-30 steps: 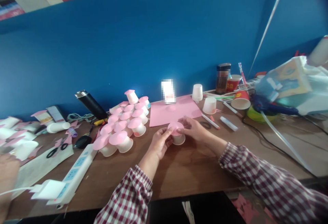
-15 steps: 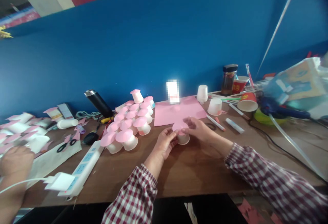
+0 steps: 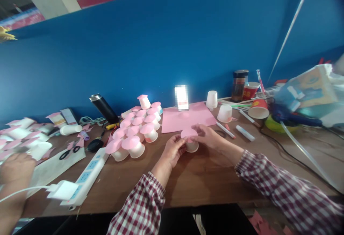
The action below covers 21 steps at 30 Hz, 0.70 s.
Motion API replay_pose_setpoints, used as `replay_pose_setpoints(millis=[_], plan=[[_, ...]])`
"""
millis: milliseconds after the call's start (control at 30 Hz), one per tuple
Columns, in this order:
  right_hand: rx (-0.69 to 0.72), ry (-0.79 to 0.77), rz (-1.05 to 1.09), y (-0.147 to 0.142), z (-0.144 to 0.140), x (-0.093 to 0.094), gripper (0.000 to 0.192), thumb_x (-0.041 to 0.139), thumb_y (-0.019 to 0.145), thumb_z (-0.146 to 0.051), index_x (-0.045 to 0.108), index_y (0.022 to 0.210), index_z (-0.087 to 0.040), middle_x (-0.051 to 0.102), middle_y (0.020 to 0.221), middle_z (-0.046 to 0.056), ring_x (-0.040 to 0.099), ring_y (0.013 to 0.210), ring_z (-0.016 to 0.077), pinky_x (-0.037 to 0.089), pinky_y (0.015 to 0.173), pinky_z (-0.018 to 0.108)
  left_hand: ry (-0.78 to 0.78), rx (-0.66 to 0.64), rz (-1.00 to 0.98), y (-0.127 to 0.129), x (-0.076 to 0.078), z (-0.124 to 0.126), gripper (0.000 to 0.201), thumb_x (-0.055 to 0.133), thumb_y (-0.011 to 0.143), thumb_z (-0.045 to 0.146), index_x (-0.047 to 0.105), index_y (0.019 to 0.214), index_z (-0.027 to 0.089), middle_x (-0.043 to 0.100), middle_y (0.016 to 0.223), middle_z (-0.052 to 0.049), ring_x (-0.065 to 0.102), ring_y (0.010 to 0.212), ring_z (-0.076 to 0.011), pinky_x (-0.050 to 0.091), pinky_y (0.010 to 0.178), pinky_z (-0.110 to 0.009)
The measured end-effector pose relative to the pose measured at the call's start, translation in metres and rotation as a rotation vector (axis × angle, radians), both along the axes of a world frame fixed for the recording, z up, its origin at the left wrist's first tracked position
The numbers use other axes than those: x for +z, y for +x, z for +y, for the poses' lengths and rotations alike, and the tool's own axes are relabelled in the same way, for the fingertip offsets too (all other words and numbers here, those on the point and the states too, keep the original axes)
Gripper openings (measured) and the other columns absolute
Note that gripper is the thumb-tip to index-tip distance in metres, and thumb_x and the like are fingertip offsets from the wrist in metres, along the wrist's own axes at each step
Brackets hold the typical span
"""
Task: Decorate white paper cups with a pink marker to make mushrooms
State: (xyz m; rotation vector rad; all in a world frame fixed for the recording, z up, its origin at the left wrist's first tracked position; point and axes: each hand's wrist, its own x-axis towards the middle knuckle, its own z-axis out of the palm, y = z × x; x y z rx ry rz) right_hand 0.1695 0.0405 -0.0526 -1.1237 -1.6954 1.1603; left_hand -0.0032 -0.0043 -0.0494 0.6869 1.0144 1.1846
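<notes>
An upturned white paper cup point(image 3: 192, 147) stands on the table in front of me, with a pink paper disc point(image 3: 189, 133) on top. My left hand point(image 3: 172, 149) pinches the disc's left edge between thumb and fingers, close against the cup's side. From the right, my right hand point(image 3: 208, 135) has its fingers closed on the disc's other edge. Several finished-looking cups with pink paper tops point(image 3: 130, 142) are grouped to the left of my hands. Behind the held cup lies a pink sheet point(image 3: 172, 123) with a small round pink piece on it.
A power strip point(image 3: 88, 176) with a white plug lies left, near another person's hand point(image 3: 17, 168) and scissors point(image 3: 69, 152). On the right are plain cups point(image 3: 224, 113), a marker point(image 3: 245, 133), a glue gun point(image 3: 298, 115) and a jar point(image 3: 239, 86). A black flask point(image 3: 103, 108) leans behind.
Both hands stay at the cup and disc with almost no movement. The view has shifted very slightly.
</notes>
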Motion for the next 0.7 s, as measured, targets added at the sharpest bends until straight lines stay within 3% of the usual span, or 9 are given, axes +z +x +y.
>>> replay_pose_setpoints(millis=[233,433,700], plan=[[0.091,0.007,0.047,0.006,0.007,-0.008,0.058,0.076,0.07,-0.036,0.055,0.119,-0.016,0.062,0.116,0.01,0.06,0.105,0.0221,0.048,0.094,0.04,-0.009,0.005,0.016,-0.001,-0.002,0.002,0.041,0.083,0.06,0.029,0.063,0.093,0.014,0.063,0.073,0.0,0.057,0.061,-0.0066,0.045,0.058,-0.019],[0.108,-0.04,0.13,0.005,0.01,-0.013,0.059,0.077,0.069,-0.034,0.054,0.12,-0.016,0.063,0.114,0.01,0.062,0.101,0.0207,0.05,0.09,0.038,-0.022,0.024,0.013,-0.001,-0.002,0.002,0.042,0.084,0.059,0.03,0.062,0.092,0.016,0.065,0.075,-0.001,0.057,0.06,-0.0063,0.044,0.056,-0.018],[0.097,-0.106,0.176,0.004,0.004,-0.002,0.053,0.075,0.07,-0.034,0.055,0.116,-0.016,0.063,0.112,0.01,0.062,0.098,0.02,0.053,0.084,0.036,-0.03,0.034,-0.001,-0.002,-0.004,0.003,0.042,0.084,0.058,0.028,0.061,0.091,0.016,0.065,0.075,0.0,0.058,0.061,-0.0071,0.045,0.055,-0.018]])
